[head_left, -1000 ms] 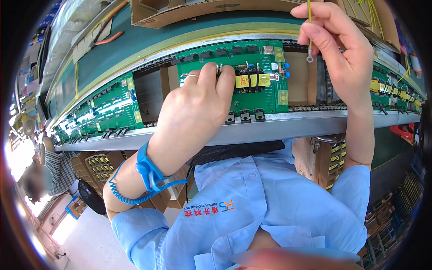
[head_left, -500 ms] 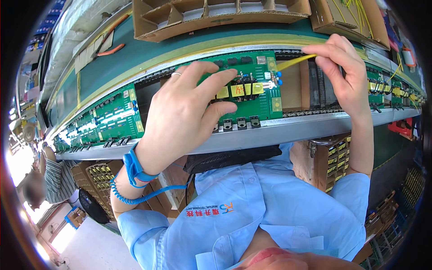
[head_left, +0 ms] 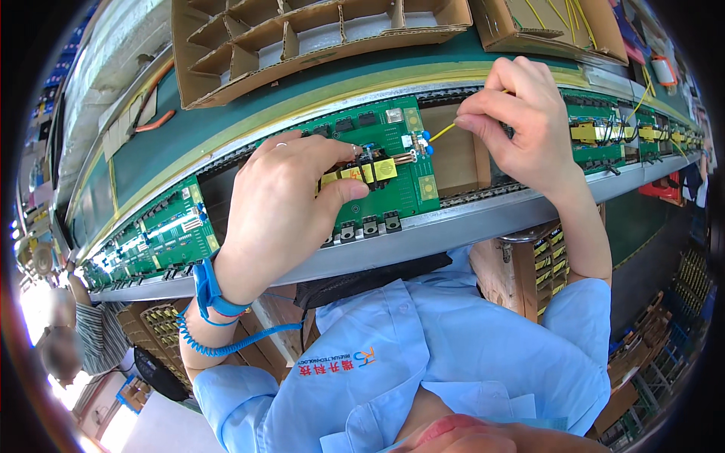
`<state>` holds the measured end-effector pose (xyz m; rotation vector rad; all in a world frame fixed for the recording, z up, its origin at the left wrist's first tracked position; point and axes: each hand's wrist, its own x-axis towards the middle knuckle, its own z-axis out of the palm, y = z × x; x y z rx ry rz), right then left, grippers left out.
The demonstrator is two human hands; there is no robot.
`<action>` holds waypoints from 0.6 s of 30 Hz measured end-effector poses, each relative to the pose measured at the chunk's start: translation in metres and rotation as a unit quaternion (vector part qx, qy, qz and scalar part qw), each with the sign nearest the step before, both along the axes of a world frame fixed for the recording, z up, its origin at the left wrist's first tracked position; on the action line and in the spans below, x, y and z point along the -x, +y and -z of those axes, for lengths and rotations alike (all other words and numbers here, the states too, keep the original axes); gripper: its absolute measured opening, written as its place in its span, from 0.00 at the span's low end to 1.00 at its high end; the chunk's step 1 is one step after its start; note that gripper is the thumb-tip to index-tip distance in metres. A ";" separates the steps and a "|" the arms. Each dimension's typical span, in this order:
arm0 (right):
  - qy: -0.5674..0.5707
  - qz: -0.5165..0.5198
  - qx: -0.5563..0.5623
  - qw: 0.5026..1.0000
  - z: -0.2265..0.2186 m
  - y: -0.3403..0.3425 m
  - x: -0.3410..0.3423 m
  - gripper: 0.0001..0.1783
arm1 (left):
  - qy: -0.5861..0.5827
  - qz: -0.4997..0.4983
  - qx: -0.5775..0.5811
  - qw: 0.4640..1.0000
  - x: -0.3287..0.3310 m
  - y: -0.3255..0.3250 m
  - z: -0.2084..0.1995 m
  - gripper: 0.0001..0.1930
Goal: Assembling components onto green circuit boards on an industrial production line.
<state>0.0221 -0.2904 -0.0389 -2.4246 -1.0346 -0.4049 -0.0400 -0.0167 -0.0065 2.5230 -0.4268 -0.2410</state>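
Note:
A green circuit board lies across the metal rails in front of me. My left hand rests over its left part, a blue wrist strap around the wrist. Thumb and fingers close around a yellow-taped transformer on the board; some fingertips are hidden behind it. My right hand, over the gap right of the board, pinches a yellow wire. The wire slants down to the board's right edge, beside small blue round components. Whether its end touches the board, I cannot tell.
Beyond the rail stands a divided cardboard box; a second box holds yellow wires. More boards sit left and right along the rails. Orange-handled pliers lie far left. Another person is at far left.
My left thumb and fingers have closed in around the transformer. The right hand has turned and come lower, bringing the wire nearer the blue components. The whole view has shifted slightly.

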 end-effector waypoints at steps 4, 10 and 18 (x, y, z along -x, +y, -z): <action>-0.007 -0.008 -0.002 1.000 0.004 0.003 0.000 0.08 | 0.051 -0.031 0.048 0.997 0.001 0.003 0.005 0.18; -0.104 -0.038 0.034 0.993 -0.004 0.012 0.009 0.09 | -0.019 0.027 0.012 0.999 -0.003 0.010 -0.003 0.24; -0.102 -0.039 0.078 0.991 -0.006 0.012 0.027 0.09 | -0.284 -0.083 0.047 0.954 -0.101 0.051 -0.038 0.12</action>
